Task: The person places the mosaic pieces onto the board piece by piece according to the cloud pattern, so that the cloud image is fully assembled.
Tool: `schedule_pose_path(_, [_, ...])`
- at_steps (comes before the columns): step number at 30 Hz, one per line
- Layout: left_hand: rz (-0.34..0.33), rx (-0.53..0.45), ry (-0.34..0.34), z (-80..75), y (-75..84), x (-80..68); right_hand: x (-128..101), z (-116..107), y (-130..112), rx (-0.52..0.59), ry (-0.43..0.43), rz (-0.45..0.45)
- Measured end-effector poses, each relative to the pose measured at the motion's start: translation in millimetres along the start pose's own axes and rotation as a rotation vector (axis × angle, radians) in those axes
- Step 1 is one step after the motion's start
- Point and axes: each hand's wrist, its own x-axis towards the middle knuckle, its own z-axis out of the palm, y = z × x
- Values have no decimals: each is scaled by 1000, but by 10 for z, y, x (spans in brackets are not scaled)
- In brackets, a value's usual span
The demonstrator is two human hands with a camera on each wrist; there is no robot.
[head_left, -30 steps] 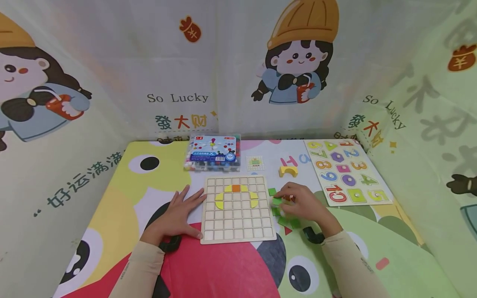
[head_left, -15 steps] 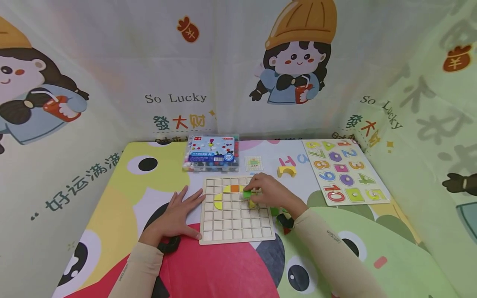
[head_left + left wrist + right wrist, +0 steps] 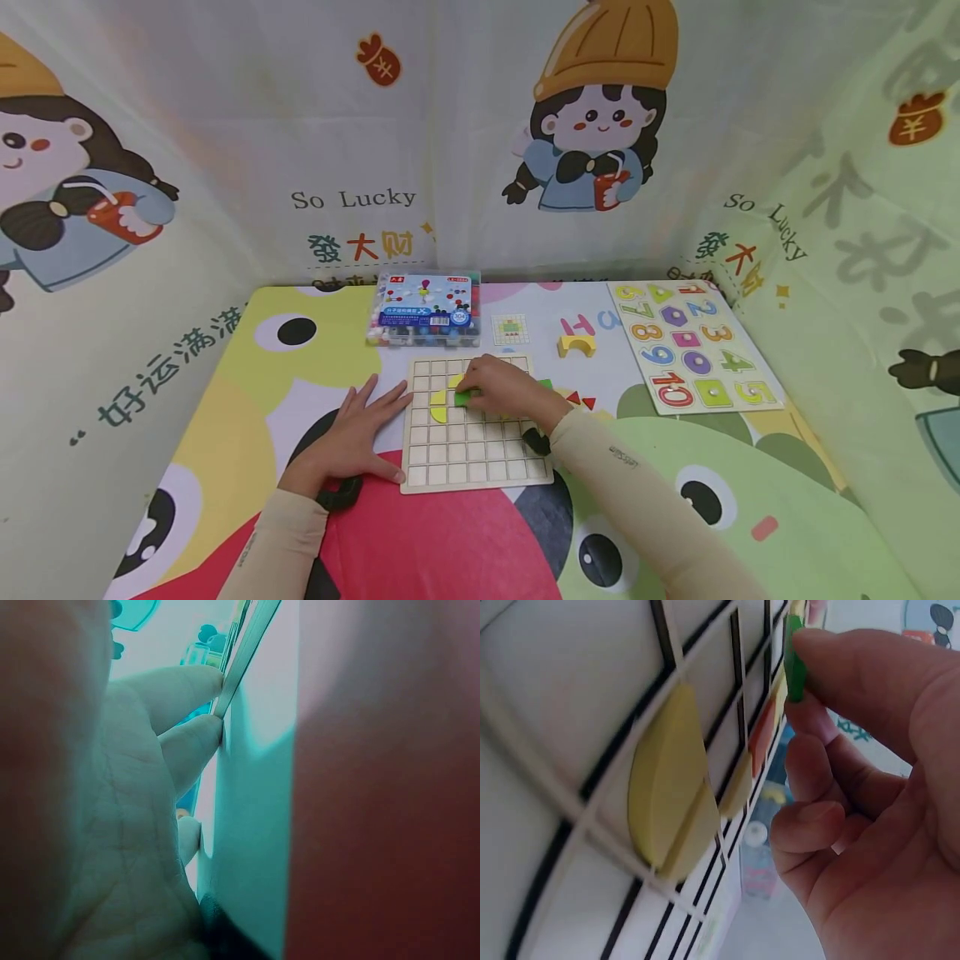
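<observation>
In the head view a wooden grid board (image 3: pixel 480 454) lies in the middle of the table. My right hand (image 3: pixel 504 388) is over its upper part and pinches a green square tile (image 3: pixel 461 399) between thumb and fingertips. The right wrist view shows the green tile held edge-on, close to the grid, with yellow curved pieces (image 3: pixel 667 780) and an orange square (image 3: pixel 762 735) seated in cells nearby. My left hand (image 3: pixel 347 442) rests spread at the board's left side, fingertips and thumb at its edge; in the left wrist view its fingers (image 3: pixel 193 742) touch that edge.
Red triangles (image 3: pixel 573 398) and a green piece (image 3: pixel 546 383) lie right of the board, partly behind the right arm. Behind it stand a clear plastic box (image 3: pixel 426 308), a small pattern card (image 3: pixel 511 329) and a yellow arch block (image 3: pixel 577 346). A number puzzle (image 3: pixel 705 392) lies far right.
My right hand has gone from the loose pieces on the right to the board with a green tile, then further left across the grid. The left hand stays at the board's edge.
</observation>
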Motion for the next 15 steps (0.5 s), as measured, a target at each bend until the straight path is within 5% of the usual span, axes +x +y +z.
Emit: schedule_pose_path(15, [21, -3, 21, 14, -8, -13, 87, 38, -123, -80, -20, 50])
